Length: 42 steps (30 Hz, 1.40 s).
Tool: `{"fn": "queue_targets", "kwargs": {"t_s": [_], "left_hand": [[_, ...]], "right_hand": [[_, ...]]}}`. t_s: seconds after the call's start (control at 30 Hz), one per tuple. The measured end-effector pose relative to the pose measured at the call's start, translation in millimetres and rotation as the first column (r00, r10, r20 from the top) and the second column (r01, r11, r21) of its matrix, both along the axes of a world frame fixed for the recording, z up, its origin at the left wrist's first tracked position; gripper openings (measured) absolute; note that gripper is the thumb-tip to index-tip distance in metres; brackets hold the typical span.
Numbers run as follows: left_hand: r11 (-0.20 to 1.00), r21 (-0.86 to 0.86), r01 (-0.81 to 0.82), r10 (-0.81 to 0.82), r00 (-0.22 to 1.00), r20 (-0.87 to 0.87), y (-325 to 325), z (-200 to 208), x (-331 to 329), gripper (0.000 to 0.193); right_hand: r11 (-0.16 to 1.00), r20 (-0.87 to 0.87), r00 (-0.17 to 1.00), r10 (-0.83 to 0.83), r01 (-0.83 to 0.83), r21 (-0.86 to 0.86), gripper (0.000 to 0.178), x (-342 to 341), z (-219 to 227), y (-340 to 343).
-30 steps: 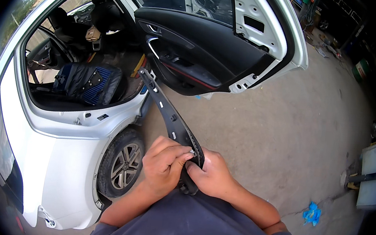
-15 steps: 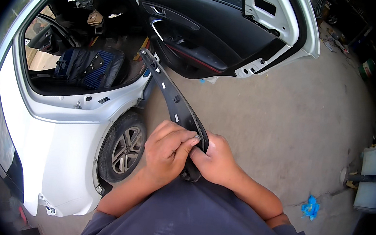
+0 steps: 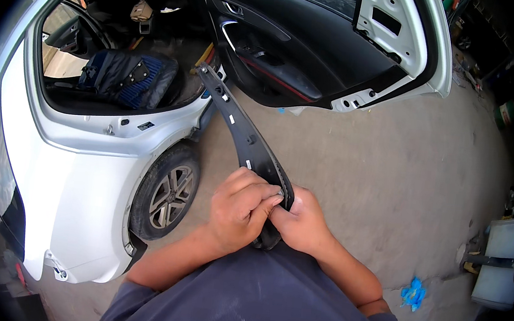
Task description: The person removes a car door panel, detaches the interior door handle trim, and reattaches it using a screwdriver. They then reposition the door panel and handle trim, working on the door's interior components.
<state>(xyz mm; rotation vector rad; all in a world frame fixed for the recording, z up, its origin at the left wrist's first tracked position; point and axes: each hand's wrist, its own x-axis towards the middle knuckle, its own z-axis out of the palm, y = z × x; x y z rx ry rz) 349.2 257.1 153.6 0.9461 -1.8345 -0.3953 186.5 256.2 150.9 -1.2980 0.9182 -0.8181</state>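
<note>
A long, curved black plastic trim piece (image 3: 243,126) slants up and away from my body, its inner side with small clips, white pads and a ribbed edge facing me. My right hand (image 3: 304,223) wraps round the right edge of its near part, thumb on top. Pressed against that same edge, my left hand (image 3: 238,210) pinches thumb and forefinger together. A tiny greyish bit shows at those fingertips, too small to name. The trim's lower end sits close to my dark shirt, partly covered by my hands.
To the left stands a white car body (image 3: 87,199) with its rear wheel (image 3: 172,195) exposed. An open car door (image 3: 288,45) stretches across the top. Crumpled blue material (image 3: 413,293) lies on the concrete floor (image 3: 388,168), and a pale box-like object (image 3: 503,258) stands at far right.
Both hands and the trim sit slightly farther right and lower in view, while the car door also appears shifted right. My grip and the left-hand pinch look unchanged.
</note>
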Motion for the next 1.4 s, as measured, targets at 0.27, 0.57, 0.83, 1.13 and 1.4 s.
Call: {"fn": "queue_targets", "kwargs": {"t_s": [0.27, 0.57, 0.83, 1.13, 1.4], "left_hand": [[0.994, 0.026, -0.108, 0.110, 0.980, -0.167, -1.5, 8.3, 23.6, 0.029], [0.557, 0.607, 0.567, -0.009, 0.735, -0.678, -3.4, -4.5, 33.3, 0.023], [0.538, 0.574, 0.617, -0.032, 0.695, -0.718, -2.2, -13.6, 45.1, 0.021], [0.509, 0.493, 0.706, -0.150, 0.636, -0.757, -0.7, -37.0, 54.9, 0.021], [0.446, 0.617, 0.649, -0.182, 0.740, -0.647, -0.1, -44.1, 38.5, 0.043]], "right_hand": [[0.989, 0.184, 0.977, -0.107, 0.086, 0.121, 0.024, -14.5, 2.2, -5.3], [0.974, 0.351, 0.930, -0.110, 0.030, 0.224, 0.028, -15.6, -18.8, 9.8], [0.928, -0.080, 0.933, -0.350, 0.334, -0.168, 0.020, -14.3, -12.5, 37.2], [0.843, -0.130, 0.891, -0.436, 0.353, -0.405, 0.016, 2.7, 5.1, 65.6], [0.574, -0.256, 0.733, -0.631, 0.218, -0.789, 0.016, 6.4, -8.2, 80.5]]}}
